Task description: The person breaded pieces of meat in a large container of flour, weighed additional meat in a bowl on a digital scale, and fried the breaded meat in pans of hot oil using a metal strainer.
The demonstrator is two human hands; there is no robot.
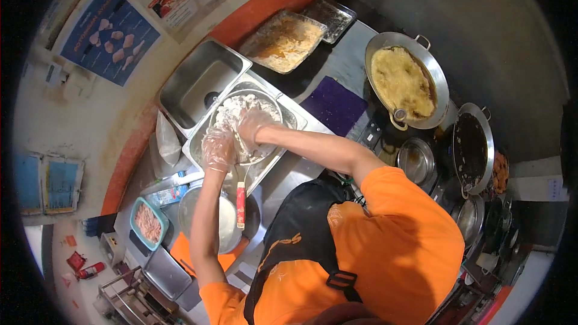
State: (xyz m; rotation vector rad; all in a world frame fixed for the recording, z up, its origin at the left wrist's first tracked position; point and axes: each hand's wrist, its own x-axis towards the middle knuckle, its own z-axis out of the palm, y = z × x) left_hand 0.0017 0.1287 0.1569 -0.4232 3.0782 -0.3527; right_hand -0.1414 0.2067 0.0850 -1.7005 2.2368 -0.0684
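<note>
Both my hands wear clear plastic gloves and work in white flour inside a round metal bowl. The bowl stands in a rectangular steel pan set in the counter. My left hand is at the bowl's left side, its fingertips down in the flour. Close beside it, my right hand is pressed into the floury mass, fingers mostly hidden. Whether either hand grips a piece cannot be made out. A red handle on a metal wire extends from the bowl's near side, over a basin of pale liquid.
An empty steel pan adjoins the flour pan. Behind are a crumb-covered tray and a purple cloth. Right, one wok holds foaming oil, another dark oil. A teal tub holds raw meat near a plastic bag.
</note>
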